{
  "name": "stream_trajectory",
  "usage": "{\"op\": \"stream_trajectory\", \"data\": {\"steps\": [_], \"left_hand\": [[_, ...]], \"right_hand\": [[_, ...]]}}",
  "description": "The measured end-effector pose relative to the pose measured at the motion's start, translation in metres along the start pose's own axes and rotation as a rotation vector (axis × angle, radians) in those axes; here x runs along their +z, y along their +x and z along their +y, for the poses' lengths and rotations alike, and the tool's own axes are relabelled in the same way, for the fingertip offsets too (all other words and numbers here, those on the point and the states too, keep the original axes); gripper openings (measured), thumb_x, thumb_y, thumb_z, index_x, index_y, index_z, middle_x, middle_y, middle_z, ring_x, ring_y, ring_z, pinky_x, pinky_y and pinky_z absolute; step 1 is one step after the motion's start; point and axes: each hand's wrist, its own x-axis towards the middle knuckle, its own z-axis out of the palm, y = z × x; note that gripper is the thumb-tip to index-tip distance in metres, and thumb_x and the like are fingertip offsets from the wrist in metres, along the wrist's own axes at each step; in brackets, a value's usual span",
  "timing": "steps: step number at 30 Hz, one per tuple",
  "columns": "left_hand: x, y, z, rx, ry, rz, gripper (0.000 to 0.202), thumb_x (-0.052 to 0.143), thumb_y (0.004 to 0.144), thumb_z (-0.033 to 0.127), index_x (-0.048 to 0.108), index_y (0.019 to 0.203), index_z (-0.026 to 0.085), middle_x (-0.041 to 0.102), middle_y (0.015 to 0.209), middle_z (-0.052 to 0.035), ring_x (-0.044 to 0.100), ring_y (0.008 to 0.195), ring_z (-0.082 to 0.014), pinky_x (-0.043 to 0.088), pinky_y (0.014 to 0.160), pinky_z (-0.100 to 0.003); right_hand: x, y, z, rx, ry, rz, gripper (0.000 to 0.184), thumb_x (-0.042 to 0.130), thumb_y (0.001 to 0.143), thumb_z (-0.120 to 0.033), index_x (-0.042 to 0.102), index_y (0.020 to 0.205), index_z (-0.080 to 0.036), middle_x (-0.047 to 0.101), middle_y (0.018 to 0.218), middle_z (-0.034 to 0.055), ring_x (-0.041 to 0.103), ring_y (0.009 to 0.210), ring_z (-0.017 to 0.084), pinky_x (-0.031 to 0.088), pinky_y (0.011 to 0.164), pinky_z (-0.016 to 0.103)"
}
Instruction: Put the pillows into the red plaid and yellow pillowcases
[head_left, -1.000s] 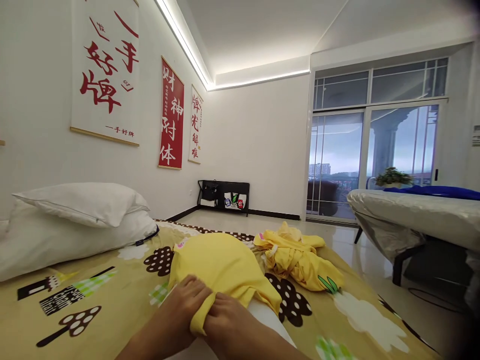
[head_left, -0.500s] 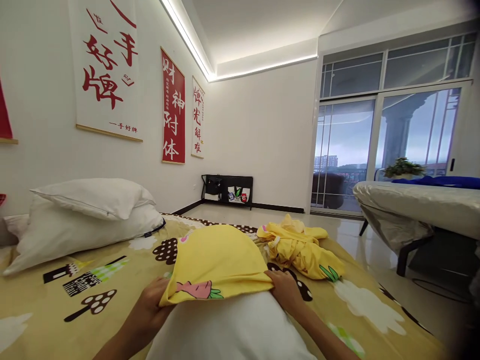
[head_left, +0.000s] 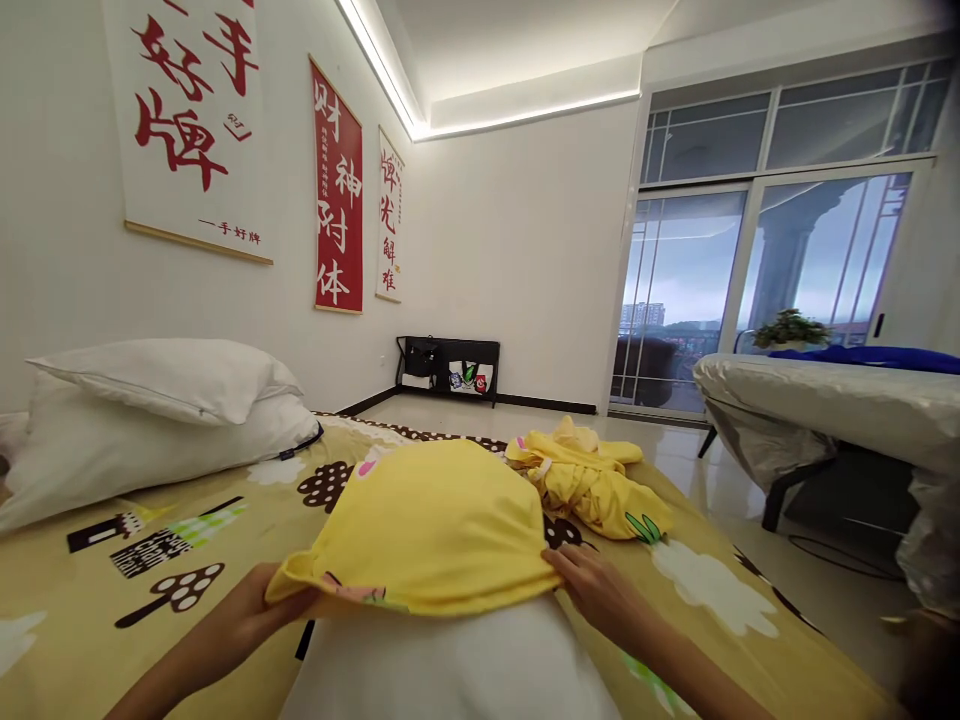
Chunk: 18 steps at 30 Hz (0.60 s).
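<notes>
A yellow pillowcase (head_left: 435, 520) with a pink carrot print covers the far part of a white pillow (head_left: 450, 665) lying on the bed in front of me. My left hand (head_left: 262, 605) grips the left corner of its open edge and holds that corner out from the pillow. On the right, my right hand (head_left: 581, 570) pinches the edge of the same pillowcase against the pillow's side. The far end of the pillow is hidden inside the yellow cloth.
Two white pillows (head_left: 172, 440) are stacked at the left on the patterned bedsheet (head_left: 225, 510). Crumpled yellow fabric (head_left: 592, 485) lies beyond my right hand. A plastic-covered table (head_left: 825, 400) stands to the right, and a black rack (head_left: 450, 370) is by the far wall.
My left hand has pulled its corner of the pillowcase outward to the left, so the opening is stretched wider. My right hand has shifted slightly right. The camera view has turned a little.
</notes>
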Motion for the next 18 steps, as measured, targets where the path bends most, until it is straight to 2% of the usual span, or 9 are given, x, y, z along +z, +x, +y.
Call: {"op": "stream_trajectory", "data": {"steps": [2, 3, 5, 7, 9, 11, 13, 16, 18], "left_hand": [[0.001, -0.004, 0.004, 0.036, 0.043, -0.171, 0.042, 0.05, 0.082, 0.055, 0.07, 0.079, 0.018, 0.07, 0.079, -0.0042, 0.06, 0.073, -0.02, 0.05, 0.068, -0.024], [0.001, -0.005, 0.006, 0.056, 0.06, -0.217, 0.04, 0.05, 0.083, 0.053, 0.07, 0.08, 0.018, 0.07, 0.081, -0.0044, 0.06, 0.074, -0.0198, 0.05, 0.07, -0.024], [-0.002, -0.004, 0.009, 0.095, 0.086, -0.221, 0.039, 0.049, 0.084, 0.051, 0.069, 0.078, 0.018, 0.07, 0.08, -0.0044, 0.06, 0.074, -0.0192, 0.049, 0.07, -0.023], [-0.01, 0.0, 0.014, 0.141, 0.1, -0.118, 0.04, 0.05, 0.082, 0.052, 0.069, 0.073, 0.018, 0.069, 0.075, -0.0037, 0.059, 0.069, -0.0179, 0.048, 0.065, -0.022], [-0.023, 0.01, 0.025, 0.16, 0.105, 0.092, 0.043, 0.051, 0.078, 0.055, 0.067, 0.068, 0.016, 0.066, 0.066, -0.0024, 0.056, 0.062, -0.0164, 0.047, 0.059, -0.022], [-0.039, 0.027, 0.046, 0.11, 0.115, 0.331, 0.049, 0.049, 0.078, 0.056, 0.067, 0.071, 0.011, 0.061, 0.061, -0.0001, 0.054, 0.06, -0.0143, 0.044, 0.056, -0.021], [-0.056, 0.05, 0.074, 0.031, 0.103, 0.48, 0.055, 0.046, 0.081, 0.054, 0.066, 0.082, 0.003, 0.058, 0.064, 0.0009, 0.055, 0.062, -0.0133, 0.043, 0.057, -0.021], [-0.075, 0.075, 0.112, 0.023, -0.026, 0.463, 0.049, 0.05, 0.081, 0.053, 0.068, 0.09, 0.008, 0.066, 0.074, -0.0029, 0.059, 0.065, -0.0153, 0.045, 0.057, -0.022], [-0.077, 0.071, 0.118, 0.027, -0.044, 0.374, 0.045, 0.055, 0.077, 0.055, 0.069, 0.084, 0.013, 0.067, 0.073, -0.0029, 0.058, 0.063, -0.0155, 0.045, 0.054, -0.021]], "right_hand": [[0.002, -0.01, 0.003, 0.018, -0.042, -0.083, 0.034, 0.044, 0.079, -0.001, 0.06, 0.103, -0.018, 0.065, 0.08, 0.0034, 0.06, 0.068, 0.016, 0.044, 0.062, 0.025], [-0.002, -0.01, 0.004, 0.03, -0.083, -0.092, 0.035, 0.045, 0.078, -0.001, 0.059, 0.104, -0.018, 0.065, 0.081, 0.0039, 0.06, 0.068, 0.016, 0.043, 0.062, 0.025], [-0.02, -0.002, 0.007, 0.051, -0.202, -0.096, 0.031, 0.047, 0.075, 0.001, 0.06, 0.097, -0.016, 0.064, 0.077, 0.0043, 0.058, 0.066, 0.017, 0.041, 0.061, 0.026], [-0.046, 0.016, 0.008, 0.028, -0.342, -0.091, 0.024, 0.048, 0.073, 0.002, 0.06, 0.082, -0.016, 0.062, 0.071, 0.0043, 0.057, 0.063, 0.018, 0.038, 0.06, 0.028], [-0.077, 0.041, 0.01, -0.021, -0.472, -0.083, 0.021, 0.048, 0.073, 0.003, 0.057, 0.071, -0.017, 0.061, 0.066, 0.0047, 0.055, 0.06, 0.019, 0.033, 0.057, 0.029], [-0.109, 0.071, 0.012, -0.025, -0.57, -0.079, 0.02, 0.047, 0.075, 0.001, 0.057, 0.07, -0.016, 0.06, 0.063, 0.0056, 0.054, 0.058, 0.019, 0.028, 0.054, 0.029], [-0.141, 0.104, 0.017, 0.053, -0.631, -0.084, 0.02, 0.044, 0.078, -0.001, 0.058, 0.072, -0.015, 0.059, 0.061, 0.0063, 0.052, 0.055, 0.017, 0.022, 0.051, 0.029], [-0.176, 0.139, 0.026, 0.136, -0.659, -0.084, 0.024, 0.039, 0.078, -0.002, 0.056, 0.068, -0.015, 0.055, 0.057, 0.0066, 0.049, 0.052, 0.017, 0.016, 0.049, 0.029], [-0.18, 0.136, 0.028, 0.114, -0.629, -0.064, 0.024, 0.039, 0.078, -0.003, 0.056, 0.067, -0.016, 0.055, 0.058, 0.0068, 0.049, 0.053, 0.017, 0.017, 0.049, 0.029]]}}
